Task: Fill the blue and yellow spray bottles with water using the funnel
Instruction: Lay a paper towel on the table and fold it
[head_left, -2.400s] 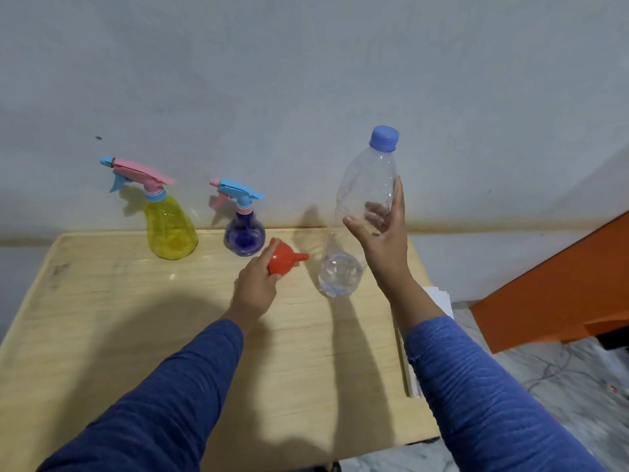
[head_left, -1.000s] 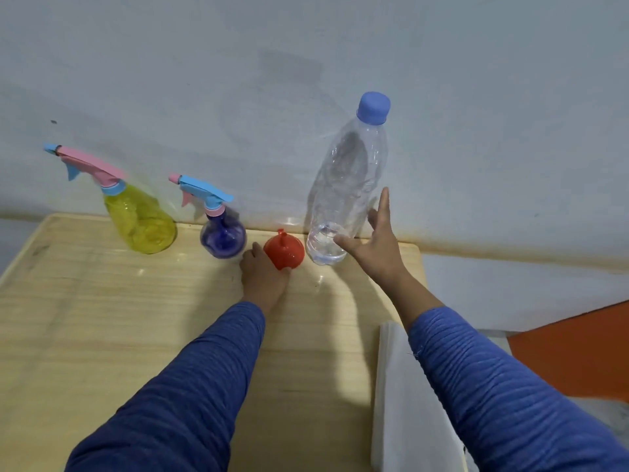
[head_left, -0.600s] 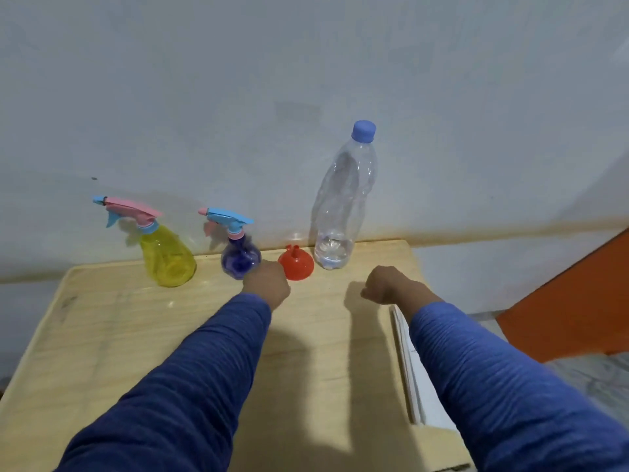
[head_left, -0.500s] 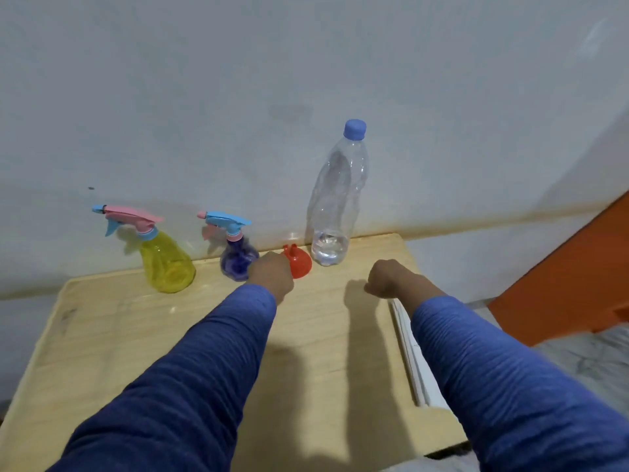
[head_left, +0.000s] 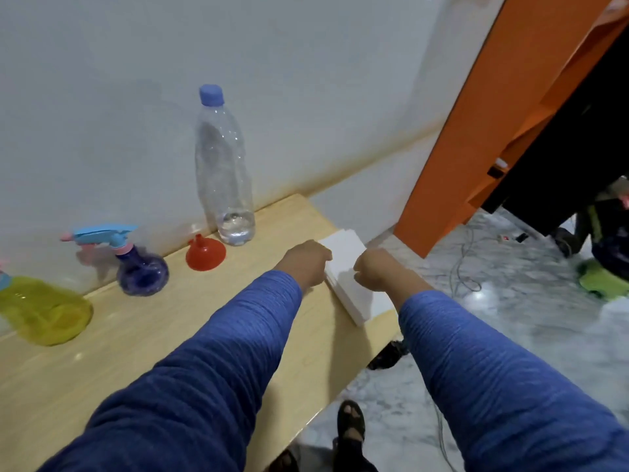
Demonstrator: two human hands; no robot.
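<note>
The yellow spray bottle [head_left: 44,310] and the smaller blue spray bottle [head_left: 141,272], both with their trigger heads on, stand along the wall on the wooden table [head_left: 136,352]. The red funnel [head_left: 205,253] rests mouth down beside the blue one. Right of it stands a clear water bottle [head_left: 224,172] with a blue cap and a little water at its bottom. My left hand [head_left: 306,264] and my right hand [head_left: 377,270] are both curled into fists on either side of a white stack [head_left: 343,257] at the table's right edge. Nothing shows inside either fist.
An orange panel [head_left: 476,131] leans at the right, with dark furniture behind it. Below the table edge lies a marble floor [head_left: 510,318] with thin cables [head_left: 459,267], a green item [head_left: 602,281], and sandalled feet [head_left: 350,424].
My right hand set the water bottle down by the wall and my left hand let go of the funnel. Both hands closed and moved right to the white stack; the view swung right.
</note>
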